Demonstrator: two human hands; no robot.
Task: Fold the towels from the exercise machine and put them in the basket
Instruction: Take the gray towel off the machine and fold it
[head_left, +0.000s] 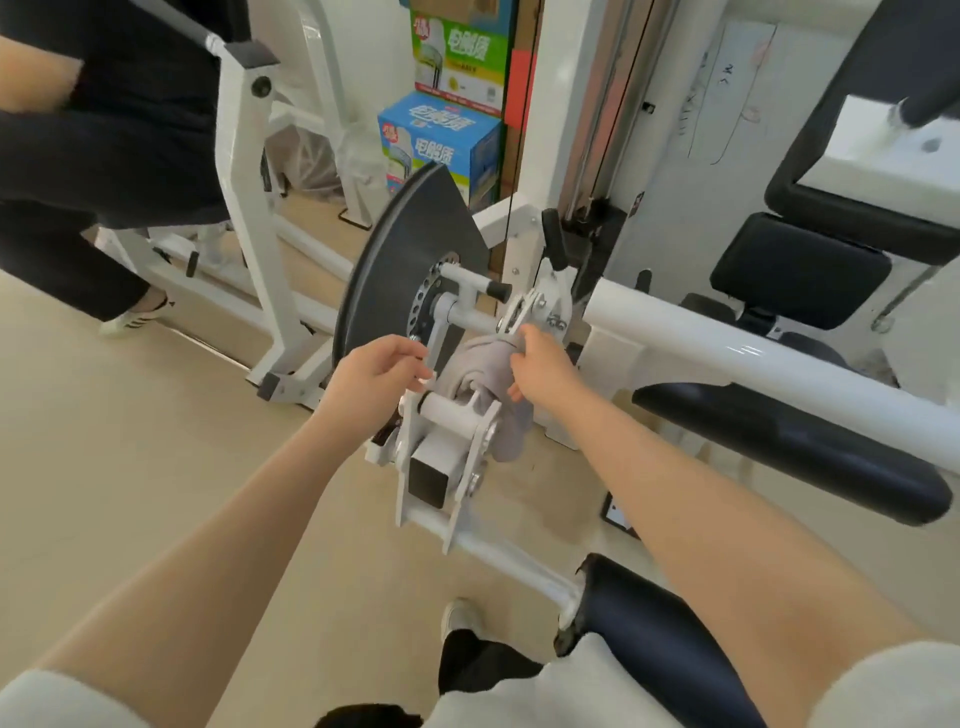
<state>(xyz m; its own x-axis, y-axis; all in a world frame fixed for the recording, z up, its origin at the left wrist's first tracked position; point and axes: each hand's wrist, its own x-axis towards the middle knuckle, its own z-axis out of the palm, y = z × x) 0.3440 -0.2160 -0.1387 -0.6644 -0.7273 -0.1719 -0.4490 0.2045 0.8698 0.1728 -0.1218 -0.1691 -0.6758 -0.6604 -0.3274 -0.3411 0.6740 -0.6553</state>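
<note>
A grey towel (485, 379) lies bunched over the white pivot bracket (447, 447) of the exercise machine, hanging down its right side. My right hand (540, 366) grips the towel's upper right part, fingers curled into the cloth. My left hand (376, 371) reaches in from the left, fingers loosely bent, touching the bracket's left plate beside the towel; it holds nothing that I can see. No basket is in view.
A dark sector plate (400, 260) rises behind the bracket. A white bar (753, 353) and black pads (789, 447) extend right. Another person (93, 156) stands at the upper left by a white frame (249, 208). Blue and green boxes (441, 140) stand at the back. Beige floor lies left.
</note>
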